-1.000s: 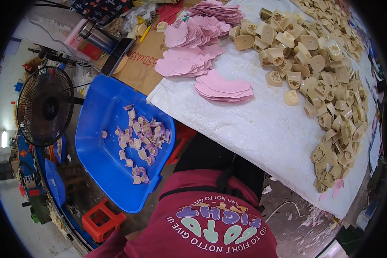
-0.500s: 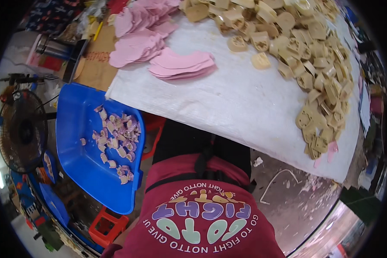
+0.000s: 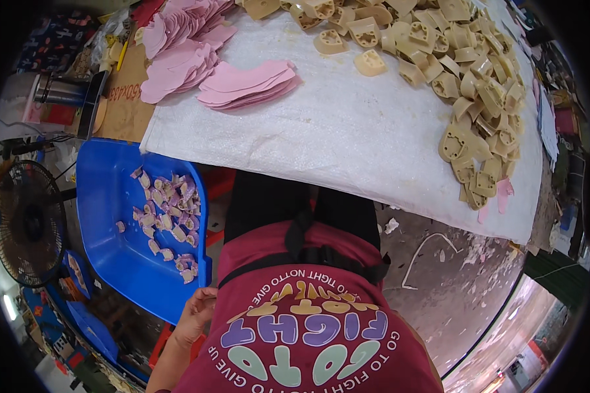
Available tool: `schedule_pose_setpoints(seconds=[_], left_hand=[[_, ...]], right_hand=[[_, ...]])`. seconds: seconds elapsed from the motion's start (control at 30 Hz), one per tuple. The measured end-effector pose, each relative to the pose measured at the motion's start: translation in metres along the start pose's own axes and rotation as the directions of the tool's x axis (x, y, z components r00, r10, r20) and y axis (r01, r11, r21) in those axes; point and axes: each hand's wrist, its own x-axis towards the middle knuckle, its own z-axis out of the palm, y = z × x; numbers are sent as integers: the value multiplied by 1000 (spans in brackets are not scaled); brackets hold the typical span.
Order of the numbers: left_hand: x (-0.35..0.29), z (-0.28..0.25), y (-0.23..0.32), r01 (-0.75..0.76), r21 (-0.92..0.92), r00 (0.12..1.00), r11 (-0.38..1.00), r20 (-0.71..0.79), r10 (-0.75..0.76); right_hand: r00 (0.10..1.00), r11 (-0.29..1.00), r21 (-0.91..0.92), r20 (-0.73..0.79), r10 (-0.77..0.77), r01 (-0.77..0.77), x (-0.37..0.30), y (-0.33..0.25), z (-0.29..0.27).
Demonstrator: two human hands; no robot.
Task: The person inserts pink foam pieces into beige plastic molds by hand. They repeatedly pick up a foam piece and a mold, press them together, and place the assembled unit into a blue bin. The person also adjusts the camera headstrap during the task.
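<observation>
At the far left stands a round black fan [image 3: 29, 223] with a wire cage, and above it to the right a dark metal cylindrical flask [image 3: 60, 90] lies next to a dark, flat, phone-like slab [image 3: 93, 105]. A brown cardboard sheet [image 3: 121, 111] with red printing comes next, with a thin yellow stick [image 3: 122, 56] near its upper part. Below, a deep blue plastic basin [image 3: 101, 242] holds a loose cluster of small curved purple-and-beige pieces [image 3: 170, 200], mostly toward its right side. The left hand [image 3: 196, 314] is just beside the basin's lower right edge, close against the maroon printed shirt [image 3: 301, 295]; its fingers are loosely bent, and whether they pinch anything cannot be told. The right hand is out of view, so its state cannot be told either. Up on the table, overlapping pink curved flat cutouts [image 3: 180, 69] sit in heaps, with a neater pink fanned stack [image 3: 249, 85] to their right on a white woven sheet [image 3: 347, 131]. One tan hollow block [image 3: 370, 63] lies slightly apart from a long heap of glossy tan moulded blocks [image 3: 485, 95], which curves down the sheet's right side to two pink scraps [image 3: 503, 194].
</observation>
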Motion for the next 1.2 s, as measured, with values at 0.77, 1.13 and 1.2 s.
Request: schedule_pose_setpoints(seconds=[0.77, 1.13, 1.2], left_hand=[[8, -72, -30, 371, -99, 928, 923, 83, -364], [-16, -78, -32, 435, -32, 884, 900, -177, -434], [-17, -73, -24, 438, -20, 883, 899, -179, -435]], right_hand=[[948, 958, 207, 289, 132, -196, -36, 19, -14], [919, 976, 113, 371, 131, -184, -48, 17, -29], [921, 966, 172, 372, 116, -191, -52, 26, -32]])
